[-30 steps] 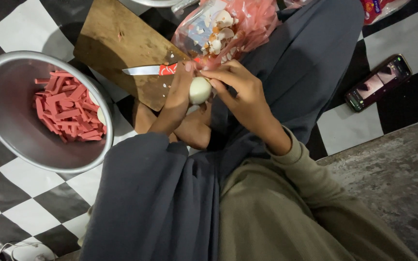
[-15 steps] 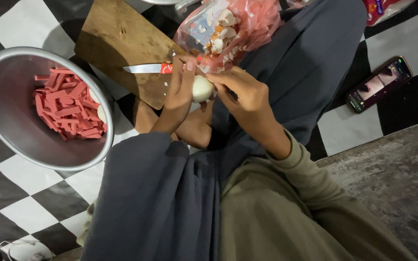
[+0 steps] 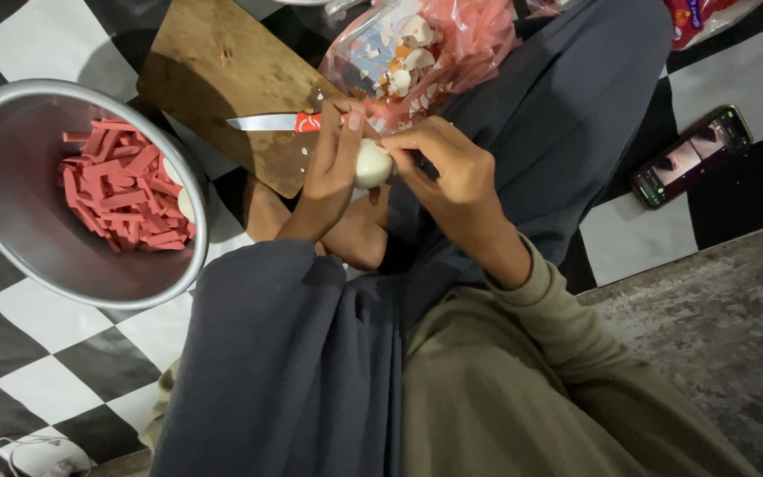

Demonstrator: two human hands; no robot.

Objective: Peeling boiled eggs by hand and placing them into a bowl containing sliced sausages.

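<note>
Peeling is under way: the left hand grips a boiled egg just below the pink shell bag, while the right hand pinches shell off it. Next calls for gentle picking.

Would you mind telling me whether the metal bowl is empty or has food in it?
Partly filled: the metal bowl holds a heap of red sausage strips on one side, with bare metal showing across the rest.

Egg between hands; knife on board; bowl left; phone right.
</note>
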